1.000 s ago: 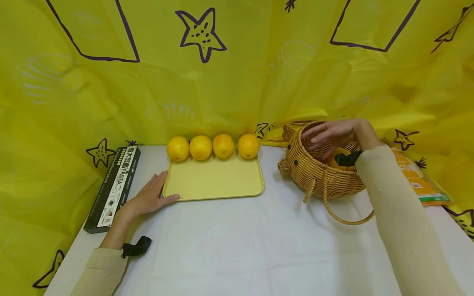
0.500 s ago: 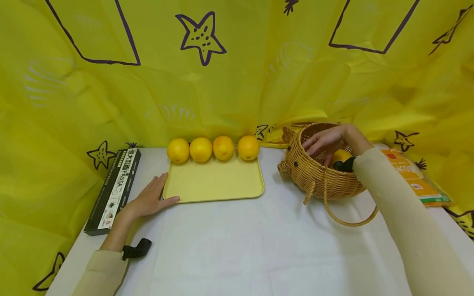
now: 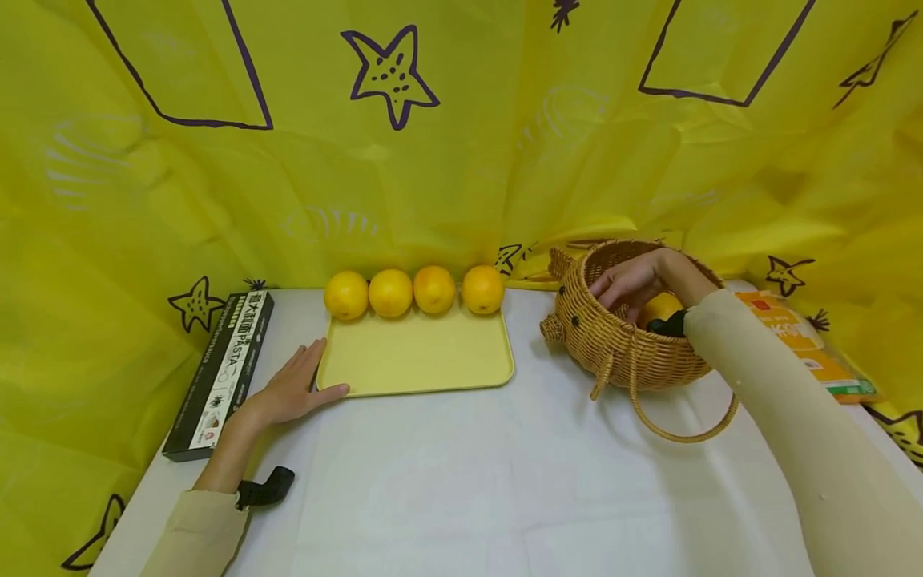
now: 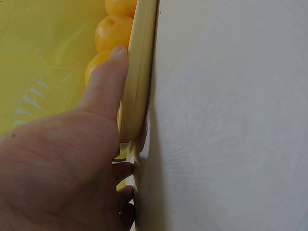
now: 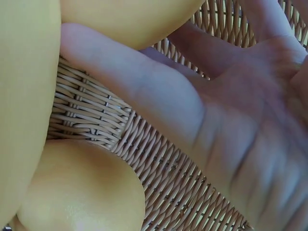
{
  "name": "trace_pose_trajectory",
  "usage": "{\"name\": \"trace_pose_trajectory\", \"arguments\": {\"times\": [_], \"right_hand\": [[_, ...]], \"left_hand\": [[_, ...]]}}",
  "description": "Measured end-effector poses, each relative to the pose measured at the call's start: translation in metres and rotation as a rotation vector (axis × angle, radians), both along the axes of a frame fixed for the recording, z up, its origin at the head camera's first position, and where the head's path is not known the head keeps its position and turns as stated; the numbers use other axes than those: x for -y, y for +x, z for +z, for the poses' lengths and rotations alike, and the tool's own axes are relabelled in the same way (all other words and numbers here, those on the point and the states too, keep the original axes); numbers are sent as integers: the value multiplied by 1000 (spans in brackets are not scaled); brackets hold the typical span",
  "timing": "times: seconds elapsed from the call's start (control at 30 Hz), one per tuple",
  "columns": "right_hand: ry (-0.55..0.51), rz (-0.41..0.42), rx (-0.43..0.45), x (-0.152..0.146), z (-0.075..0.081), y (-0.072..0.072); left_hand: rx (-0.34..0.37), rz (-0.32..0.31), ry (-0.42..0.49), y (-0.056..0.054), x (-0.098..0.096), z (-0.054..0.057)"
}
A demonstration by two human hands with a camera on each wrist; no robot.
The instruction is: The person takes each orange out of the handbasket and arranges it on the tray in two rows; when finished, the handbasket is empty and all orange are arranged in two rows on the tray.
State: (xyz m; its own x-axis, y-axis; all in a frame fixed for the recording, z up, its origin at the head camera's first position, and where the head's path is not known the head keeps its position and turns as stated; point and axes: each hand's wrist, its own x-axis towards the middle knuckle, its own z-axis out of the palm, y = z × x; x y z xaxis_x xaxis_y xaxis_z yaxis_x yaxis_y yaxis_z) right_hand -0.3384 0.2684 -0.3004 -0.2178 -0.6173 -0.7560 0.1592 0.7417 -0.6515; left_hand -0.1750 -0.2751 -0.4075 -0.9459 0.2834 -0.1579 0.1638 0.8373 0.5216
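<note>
My left hand [image 3: 288, 389] rests at the left front corner of a yellow tray [image 3: 418, 353], fingers straight along its side and thumb at its front edge. Along the tray's back stands a row of several oranges [image 3: 434, 289]. On the right my right hand [image 3: 634, 278] reaches down into a pig-shaped wicker basket [image 3: 620, 349], its fingertips partly hidden by the rim. An orange [image 3: 661, 308] shows beside that wrist. In the right wrist view, the thumb [image 5: 130, 72] lies against an orange [image 5: 130, 19], fingers spread apart; another orange [image 5: 86, 187] lies lower.
A black pasta box [image 3: 223, 373] lies left of the left hand. An orange plastic packet [image 3: 808, 344] lies behind the right forearm. The basket's handle [image 3: 685, 437] hangs forward onto the white table [image 3: 447, 481]. A yellow cloth [image 3: 461, 176] hangs behind.
My right hand has gone lower into the basket, its fingers dropping farther below the rim. The left hand stays at the tray's corner; the oranges on the tray have not moved.
</note>
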Motion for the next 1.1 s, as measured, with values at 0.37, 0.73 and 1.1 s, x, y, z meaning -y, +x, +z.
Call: {"name": "trace_pose_trajectory", "arguments": {"times": [0.37, 0.73, 1.1], "right_hand": [[21, -26, -22, 1, -4, 2], [59, -43, -78, 3, -2, 4], [129, 20, -98, 9, -6, 6]], "left_hand": [[-1, 2, 5, 2, -1, 0], [-9, -3, -1, 0, -1, -1], [-7, -5, -7, 0, -2, 0]]}}
